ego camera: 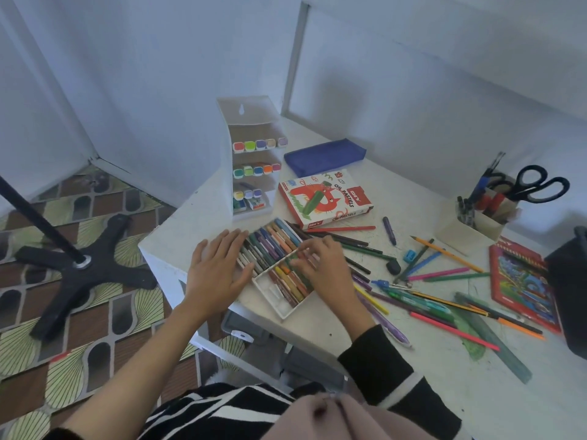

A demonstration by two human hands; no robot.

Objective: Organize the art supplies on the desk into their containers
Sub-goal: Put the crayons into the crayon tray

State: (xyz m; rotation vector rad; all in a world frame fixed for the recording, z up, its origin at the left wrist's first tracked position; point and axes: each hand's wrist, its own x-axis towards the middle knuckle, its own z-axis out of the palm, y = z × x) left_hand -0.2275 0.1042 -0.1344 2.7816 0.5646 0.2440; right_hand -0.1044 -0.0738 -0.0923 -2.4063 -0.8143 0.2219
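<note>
A white tray of oil pastels lies near the desk's left front corner. My left hand lies flat with straight fingers against the tray's left side. My right hand is over the tray's middle, its curled fingertips pinching a green pastel among the others. The red and white oil pastels box lid lies just behind the tray. Several loose coloured pencils and pens are scattered on the desk to the right.
A white marker rack stands behind the tray, a blue pencil case beside it. A holder with black scissors sits far right, near a red pencil box, a ruler and a blue sharpener.
</note>
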